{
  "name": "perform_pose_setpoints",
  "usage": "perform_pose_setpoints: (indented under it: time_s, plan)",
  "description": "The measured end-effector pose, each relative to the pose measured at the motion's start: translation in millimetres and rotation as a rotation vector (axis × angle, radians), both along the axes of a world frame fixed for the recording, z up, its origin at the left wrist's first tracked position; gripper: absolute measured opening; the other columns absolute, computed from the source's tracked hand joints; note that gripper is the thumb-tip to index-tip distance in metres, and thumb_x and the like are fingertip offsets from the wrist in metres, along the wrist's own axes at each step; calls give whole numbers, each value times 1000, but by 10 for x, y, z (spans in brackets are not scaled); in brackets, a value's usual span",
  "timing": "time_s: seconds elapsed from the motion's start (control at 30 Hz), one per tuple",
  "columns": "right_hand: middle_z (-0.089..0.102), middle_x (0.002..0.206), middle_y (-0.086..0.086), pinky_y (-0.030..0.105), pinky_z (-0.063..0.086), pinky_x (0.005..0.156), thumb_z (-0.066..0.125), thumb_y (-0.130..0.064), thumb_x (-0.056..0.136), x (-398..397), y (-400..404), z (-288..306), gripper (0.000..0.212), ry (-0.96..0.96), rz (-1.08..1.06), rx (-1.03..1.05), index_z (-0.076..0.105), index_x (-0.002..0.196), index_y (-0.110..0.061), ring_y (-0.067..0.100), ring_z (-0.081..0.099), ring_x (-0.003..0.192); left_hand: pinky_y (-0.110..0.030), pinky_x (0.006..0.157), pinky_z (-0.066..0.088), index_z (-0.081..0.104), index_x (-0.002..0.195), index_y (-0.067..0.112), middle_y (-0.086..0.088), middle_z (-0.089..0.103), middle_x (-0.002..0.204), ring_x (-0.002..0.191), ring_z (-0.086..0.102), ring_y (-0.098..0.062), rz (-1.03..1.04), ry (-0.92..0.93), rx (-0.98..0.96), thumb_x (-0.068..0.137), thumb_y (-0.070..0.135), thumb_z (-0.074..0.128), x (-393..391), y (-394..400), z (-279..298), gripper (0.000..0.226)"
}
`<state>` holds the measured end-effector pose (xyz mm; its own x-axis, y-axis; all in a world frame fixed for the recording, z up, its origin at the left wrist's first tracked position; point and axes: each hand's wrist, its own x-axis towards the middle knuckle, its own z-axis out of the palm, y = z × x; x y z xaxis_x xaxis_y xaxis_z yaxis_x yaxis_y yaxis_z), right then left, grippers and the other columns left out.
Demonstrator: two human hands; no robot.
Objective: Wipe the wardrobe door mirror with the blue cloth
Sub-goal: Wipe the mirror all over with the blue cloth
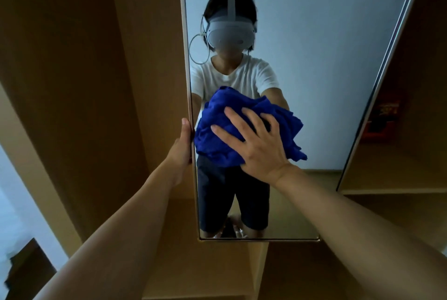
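Note:
A tall mirror (314,58) covers the wardrobe door in front of me, reflecting a person in a white shirt and dark shorts. A crumpled blue cloth (217,135) lies against the glass at mid height near the left edge. My right hand (256,145) presses flat on the cloth with fingers spread and straight. My left hand (183,145) grips the mirror door's left edge (187,58), thumb along the front of the frame and fingers hidden behind it.
Tan wardrobe panels (96,82) stand to the left of the door. Another wooden door (411,130) with a metal edge strip sits to the right. Wooden shelves (217,263) show below the mirror's bottom edge. A pale wall and dark object are at lower left.

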<state>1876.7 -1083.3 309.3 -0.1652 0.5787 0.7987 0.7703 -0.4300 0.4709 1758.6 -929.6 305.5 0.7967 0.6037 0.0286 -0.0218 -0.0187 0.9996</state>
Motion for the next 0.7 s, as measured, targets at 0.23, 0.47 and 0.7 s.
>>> perform_pose_setpoints:
  time_s: [0.23, 0.47, 0.7]
  plan:
    - [31, 152, 6, 51, 28, 100, 69, -41, 80, -8, 75, -719, 71, -73, 37, -145, 40, 143, -31, 34, 39, 129, -44, 106, 38, 51, 133, 23, -6, 56, 132, 120, 52, -22, -2, -4, -37, 44, 99, 33, 12, 51, -148, 119]
    - [36, 150, 6, 50, 27, 101, 77, -31, 71, -44, 33, -1699, 78, -77, 25, -289, 44, 142, -30, 33, 39, 128, -50, 111, 26, 33, 144, 20, -6, 38, 147, 132, 37, -25, 153, 18, 47, 54, 96, 22, 24, -20, -879, 118]
    - [41, 148, 7, 49, 28, 99, 75, -39, 70, -161, 151, -2439, 78, -48, 6, -266, 46, 141, -30, 32, 45, 124, -47, 100, 40, 46, 132, 0, -21, 59, 123, 116, 53, -36, 214, -184, 186, 80, 76, 25, 154, 69, -1267, 94]
